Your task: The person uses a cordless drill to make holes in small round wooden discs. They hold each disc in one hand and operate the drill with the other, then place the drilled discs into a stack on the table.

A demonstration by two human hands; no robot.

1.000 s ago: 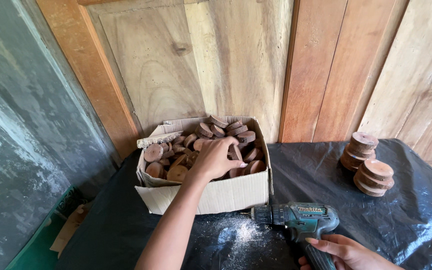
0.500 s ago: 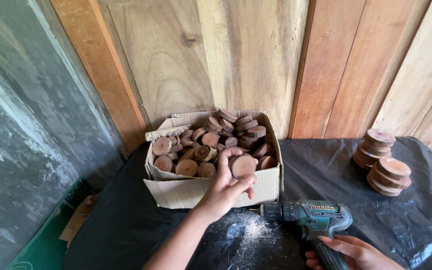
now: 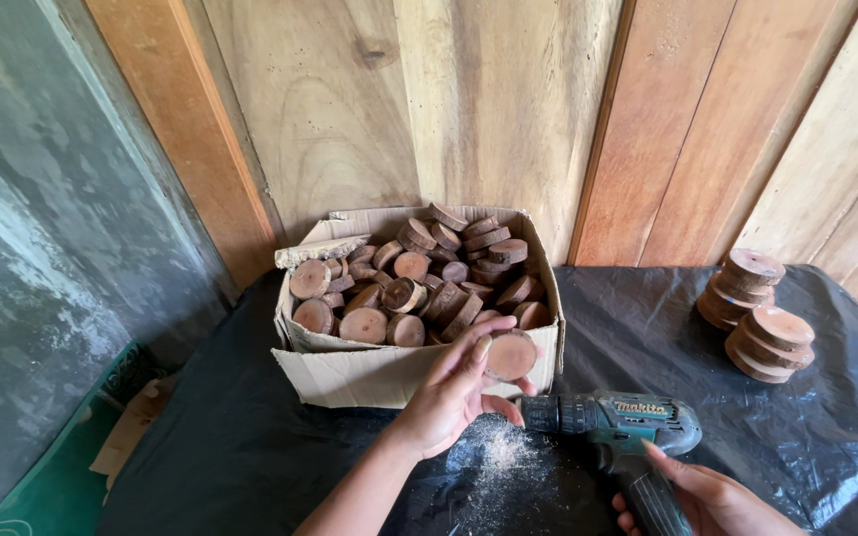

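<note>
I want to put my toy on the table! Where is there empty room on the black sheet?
Free: the black sheet between the cardboard box and the two stacks of wood discs, and the near-left stretch below the box. Crowded: the front middle, where the left hand holds a wood disc over sawdust and the right hand grips the cordless drill.

The left hand (image 3: pixel 454 392) is raised in front of the cardboard box (image 3: pixel 379 372), forearm angling up from below, fingers and thumb pinched closed. The right hand (image 3: pixel 707 496) sits lower, right of the box, fingers wrapped shut.
</note>
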